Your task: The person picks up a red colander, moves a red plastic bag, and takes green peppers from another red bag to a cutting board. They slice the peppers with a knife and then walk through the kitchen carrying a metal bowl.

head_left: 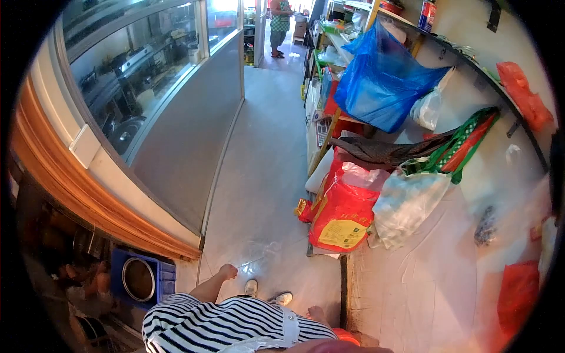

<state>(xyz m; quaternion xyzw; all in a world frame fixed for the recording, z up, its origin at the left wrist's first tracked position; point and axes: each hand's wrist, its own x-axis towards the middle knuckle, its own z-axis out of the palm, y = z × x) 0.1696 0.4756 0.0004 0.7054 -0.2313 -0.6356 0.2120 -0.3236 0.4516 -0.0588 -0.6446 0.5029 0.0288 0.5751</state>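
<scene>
Below the striped shirt sleeve, my left hand [228, 271] hangs over the grey tiled floor, just left of my shoes [251, 287]. Its fingers look curled, and they are too small to tell whether anything is in them. My right hand [316, 313] is low in the view, beside the striped shirt [235, 317] and above a red object [346, 336] at the bottom edge. The fingers of that hand are small and partly hidden, so their pose is unclear.
A grey floor [268, 129] runs between a windowed partition [182, 135] and shelves. Blue [388, 76], red [344, 206] and white [409, 206] bags are on the right. A blue crate [168, 276] is at lower left; a person [280, 26] stands far ahead.
</scene>
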